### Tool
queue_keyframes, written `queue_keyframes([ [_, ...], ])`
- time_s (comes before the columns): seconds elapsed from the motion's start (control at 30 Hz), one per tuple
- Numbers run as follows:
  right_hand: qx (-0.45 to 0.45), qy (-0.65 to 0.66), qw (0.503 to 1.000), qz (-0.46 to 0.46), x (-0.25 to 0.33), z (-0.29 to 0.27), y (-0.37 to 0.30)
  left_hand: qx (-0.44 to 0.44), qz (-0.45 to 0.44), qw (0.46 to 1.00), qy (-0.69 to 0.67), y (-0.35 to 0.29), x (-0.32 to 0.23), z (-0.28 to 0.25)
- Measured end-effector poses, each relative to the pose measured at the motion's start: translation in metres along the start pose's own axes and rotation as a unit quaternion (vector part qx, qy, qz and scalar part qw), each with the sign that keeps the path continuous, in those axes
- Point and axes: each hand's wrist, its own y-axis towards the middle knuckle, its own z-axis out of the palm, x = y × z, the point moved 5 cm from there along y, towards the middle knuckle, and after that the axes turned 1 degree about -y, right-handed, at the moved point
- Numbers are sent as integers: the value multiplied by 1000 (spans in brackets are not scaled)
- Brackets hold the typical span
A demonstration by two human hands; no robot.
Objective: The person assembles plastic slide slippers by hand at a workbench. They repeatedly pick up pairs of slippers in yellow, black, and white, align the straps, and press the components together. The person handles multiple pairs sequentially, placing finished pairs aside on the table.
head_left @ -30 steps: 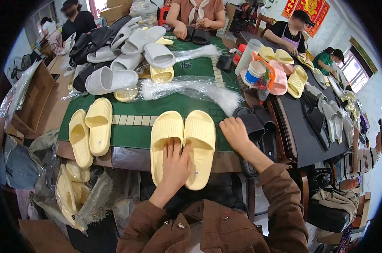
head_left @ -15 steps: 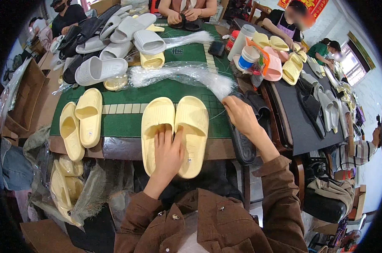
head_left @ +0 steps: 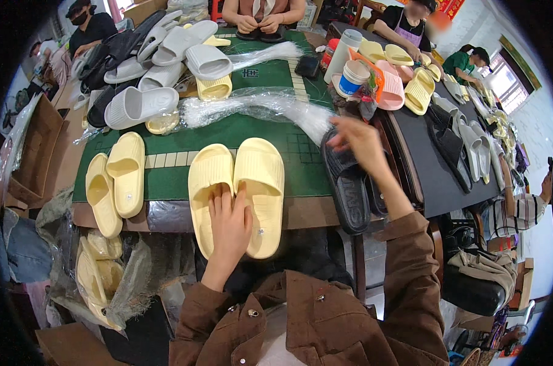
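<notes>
My left hand (head_left: 229,232) has its fingers tucked into a pair of pale yellow slippers (head_left: 260,163), gripping them side by side at the table's near edge, toes pointing away. The fingertips disappear under the straps, and a small round label shows on the right insole. My right hand (head_left: 360,145) hovers over the strap end of a black slipper (head_left: 347,198), close to the loose end of a bundle of thin white plastic strands (head_left: 310,120). Its fingers are bent and smeared by motion; whether a strand is between them is not visible.
Another yellow pair (head_left: 125,174) lies to the left on the green mat (head_left: 172,188). Grey and black slippers are heaped (head_left: 160,73) at the back left. A white cup (head_left: 353,77) and more slippers stand right. Below the left edge hangs a sack (head_left: 130,268). Other people work around the tables.
The yellow pair and my left hand have shifted a little to the left. My right hand has lifted off the strand bundle's end and moved slightly right, over the black slipper.
</notes>
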Motion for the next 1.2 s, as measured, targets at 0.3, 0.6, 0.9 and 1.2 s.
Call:
queue_keyframes([
  [0.3,-334,237,885,-222,80,-153,-36,-18,6,1000,-8,5,-15,5],
  [0.6,-451,-14,809,-376,173,-104,-91,1,34,999,-13,11,-48,16],
  [0.9,-38,-212,958,-189,59,92,-11,-19,73,997,-14,8,-51,-12],
  [1.2,83,-446,891,-25,-4,158,46,-118,69,986,-98,68,-28,-54],
])
